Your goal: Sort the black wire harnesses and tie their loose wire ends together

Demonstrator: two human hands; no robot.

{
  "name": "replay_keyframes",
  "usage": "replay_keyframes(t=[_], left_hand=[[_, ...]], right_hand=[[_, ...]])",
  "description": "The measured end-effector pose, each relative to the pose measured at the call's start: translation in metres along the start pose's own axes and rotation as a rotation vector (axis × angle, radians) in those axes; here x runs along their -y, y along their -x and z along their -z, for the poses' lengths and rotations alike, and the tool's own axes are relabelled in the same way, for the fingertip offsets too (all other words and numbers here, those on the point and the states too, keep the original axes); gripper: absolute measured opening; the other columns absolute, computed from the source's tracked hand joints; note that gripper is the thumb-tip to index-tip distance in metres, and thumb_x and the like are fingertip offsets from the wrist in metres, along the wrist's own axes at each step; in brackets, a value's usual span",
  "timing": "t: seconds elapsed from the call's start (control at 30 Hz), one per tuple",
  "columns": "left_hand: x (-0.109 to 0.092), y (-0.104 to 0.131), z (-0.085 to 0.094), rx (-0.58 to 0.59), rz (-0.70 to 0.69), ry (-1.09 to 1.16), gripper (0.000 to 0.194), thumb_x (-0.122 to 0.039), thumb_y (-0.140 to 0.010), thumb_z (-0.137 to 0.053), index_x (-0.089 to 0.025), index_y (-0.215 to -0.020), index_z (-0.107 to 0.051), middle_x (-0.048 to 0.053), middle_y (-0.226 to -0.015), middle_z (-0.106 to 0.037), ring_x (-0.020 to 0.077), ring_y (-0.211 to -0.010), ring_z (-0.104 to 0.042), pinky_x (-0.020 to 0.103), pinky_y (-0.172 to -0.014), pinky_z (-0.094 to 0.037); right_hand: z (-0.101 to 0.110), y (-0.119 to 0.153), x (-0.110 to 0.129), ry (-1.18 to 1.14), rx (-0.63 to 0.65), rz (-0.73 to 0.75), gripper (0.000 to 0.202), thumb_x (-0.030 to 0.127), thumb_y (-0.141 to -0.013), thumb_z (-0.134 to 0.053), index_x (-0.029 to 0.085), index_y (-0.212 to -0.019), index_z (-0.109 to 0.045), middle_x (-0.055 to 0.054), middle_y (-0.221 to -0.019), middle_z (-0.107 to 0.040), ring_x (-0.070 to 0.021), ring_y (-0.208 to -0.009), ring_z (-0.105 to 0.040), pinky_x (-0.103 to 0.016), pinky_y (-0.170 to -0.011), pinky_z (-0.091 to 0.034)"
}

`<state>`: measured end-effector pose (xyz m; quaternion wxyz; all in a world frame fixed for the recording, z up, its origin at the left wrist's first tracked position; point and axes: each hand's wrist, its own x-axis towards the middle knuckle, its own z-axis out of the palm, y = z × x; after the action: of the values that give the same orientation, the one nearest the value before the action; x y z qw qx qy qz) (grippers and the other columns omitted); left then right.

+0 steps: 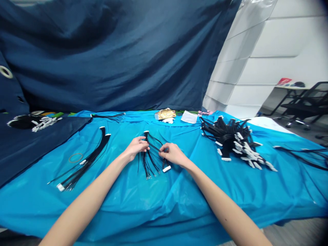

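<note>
In the middle of the blue sheet lies a black wire harness (146,167) with a small connector at its far end and loose wire ends fanned toward me. My left hand (137,147) is closed around its upper part, fingers curled over the wires. My right hand (172,153) pinches a black strand of wire that curves out to the right. Just below my right fingers is a white connector (166,168) on a short black cable. Where exactly the right fingertips meet the wire is partly hidden.
A big heap of black harnesses (230,136) with white connectors lies right. Another harness (94,153) and a rubber band (76,158) lie left. At the back are a gold wrapper (166,114) and a white packet (189,117), before a dark blue curtain (123,61).
</note>
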<state>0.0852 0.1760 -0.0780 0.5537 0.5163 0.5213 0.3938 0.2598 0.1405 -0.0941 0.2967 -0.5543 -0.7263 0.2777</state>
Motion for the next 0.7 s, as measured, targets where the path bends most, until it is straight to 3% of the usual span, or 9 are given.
replay_keyframes(t=[0.17,0.4,0.57,0.7], left_hand=[[0.0004,-0.0012,0.0012,-0.034,-0.033,-0.055,0.039,-0.010,-0.069,-0.061,-0.006,-0.106,-0.049,0.002,-0.057,-0.058,0.0109,-0.051,-0.055,0.022,-0.053,-0.045],[-0.0001,0.0018,-0.0015,0.124,-0.271,-0.070,0.047,-0.027,-0.070,-0.063,-0.012,-0.113,-0.051,0.012,-0.100,-0.064,0.0161,-0.078,-0.060,0.023,-0.056,-0.044],[0.0031,0.0026,-0.0046,0.138,-0.507,-0.374,0.041,-0.028,-0.074,-0.059,-0.014,-0.112,-0.056,0.007,-0.092,-0.068,0.0164,-0.079,-0.060,0.026,-0.067,-0.043],[0.0065,0.0015,-0.0066,0.130,-0.578,-0.463,0.042,-0.031,-0.075,-0.057,-0.016,-0.114,-0.055,0.004,-0.091,-0.068,0.0172,-0.084,-0.061,0.027,-0.077,-0.043]], right_hand=[[-0.0017,-0.0012,-0.0021,0.002,0.005,0.040,0.011,0.016,-0.069,-0.058,0.014,-0.076,-0.067,-0.003,-0.076,-0.065,-0.0104,-0.061,-0.055,-0.020,-0.059,-0.039],[-0.0028,-0.0014,-0.0050,-0.038,0.018,0.193,0.020,0.021,-0.076,-0.057,0.015,-0.093,-0.066,-0.004,-0.093,-0.064,-0.0115,-0.075,-0.057,-0.021,-0.069,-0.040],[-0.0032,-0.0006,-0.0046,-0.046,0.020,0.301,0.021,0.030,-0.079,-0.057,0.016,-0.093,-0.067,-0.003,-0.084,-0.063,-0.0103,-0.070,-0.054,-0.019,-0.064,-0.037],[-0.0026,0.0009,-0.0007,-0.095,0.019,0.274,0.026,0.039,-0.079,-0.056,0.017,-0.087,-0.067,-0.001,-0.078,-0.063,-0.0091,-0.064,-0.052,-0.018,-0.059,-0.034]])
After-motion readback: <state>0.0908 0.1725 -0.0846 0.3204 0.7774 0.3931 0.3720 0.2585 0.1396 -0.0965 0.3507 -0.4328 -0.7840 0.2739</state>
